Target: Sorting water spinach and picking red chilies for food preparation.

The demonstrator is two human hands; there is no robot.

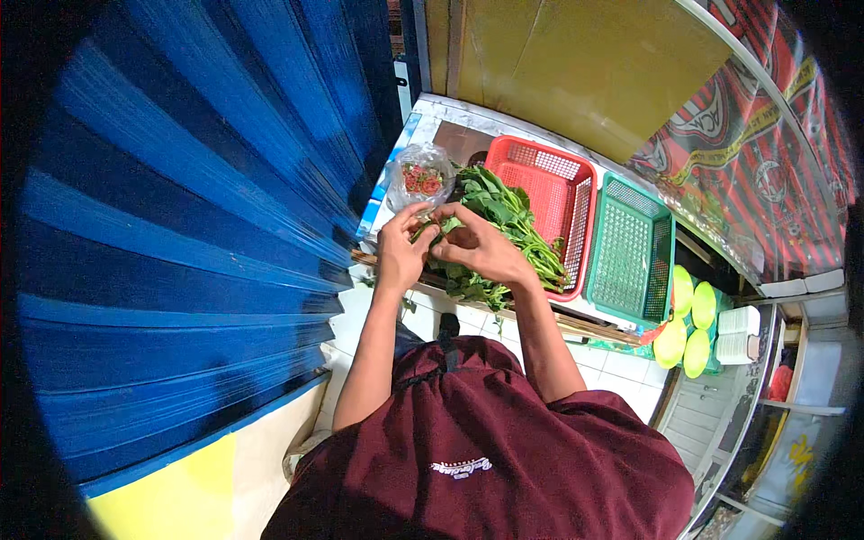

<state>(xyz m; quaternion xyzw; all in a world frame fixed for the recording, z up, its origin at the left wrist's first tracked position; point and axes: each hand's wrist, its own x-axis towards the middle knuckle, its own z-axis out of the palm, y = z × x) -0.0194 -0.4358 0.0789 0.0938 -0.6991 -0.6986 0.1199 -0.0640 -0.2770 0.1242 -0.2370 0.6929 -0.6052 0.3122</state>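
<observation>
Both hands are close together over the near left part of the white counter. My left hand [403, 251] has its fingers curled on a small piece of leafy green stem [426, 233]. My right hand [480, 248] meets it from the other side, thumb and forefinger bent near the same stem; whether it pinches the stem is hard to see. Just beyond my left hand is a clear plastic bag [424, 177] with small red and green pieces in it. A pile of leafy greens [503, 209] lies beyond and under my right hand, its stems reaching into the red plastic basket [540, 175].
A green plastic basket [631, 246] stands right of the red one. Blue corrugated panels [202, 236] rise at the left. Lime-green rounded objects [683, 290] and a stack of white containers [738, 336] are at the right. Some leaves hang over the counter's near edge.
</observation>
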